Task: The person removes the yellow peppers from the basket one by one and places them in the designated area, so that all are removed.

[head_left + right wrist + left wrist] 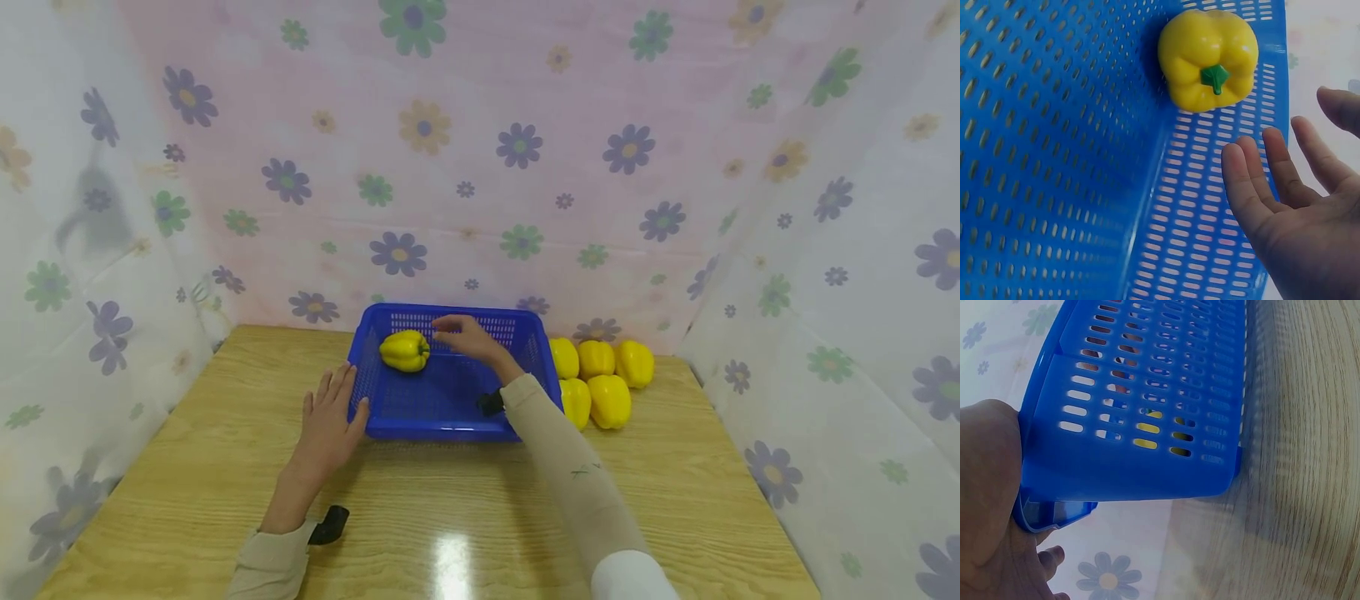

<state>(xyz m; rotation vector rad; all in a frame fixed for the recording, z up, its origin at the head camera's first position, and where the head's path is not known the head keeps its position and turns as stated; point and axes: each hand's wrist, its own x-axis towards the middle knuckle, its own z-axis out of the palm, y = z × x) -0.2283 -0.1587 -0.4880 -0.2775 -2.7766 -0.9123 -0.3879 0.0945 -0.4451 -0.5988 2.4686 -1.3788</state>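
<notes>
One yellow bell pepper (405, 351) with a green stem lies on its side in the back left part of a blue perforated basket (450, 429). Above the basket, just right of that pepper, my right hand (468, 337) hangs with loosely bent fingers and nothing in them. The right wrist view shows a gap between the fingertips (1233, 156) and the pepper (1209, 59). My left hand (330, 421) rests on the basket's left rim, fingers extended along it. In the left wrist view, the pepper's yellow shows through slots in the basket wall (1129, 475).
Several yellow bell peppers (610, 402) stand grouped on the wooden table (420, 517), close against the basket's right side. A flower-patterned curtain (465, 225) encloses the table at the back and both sides.
</notes>
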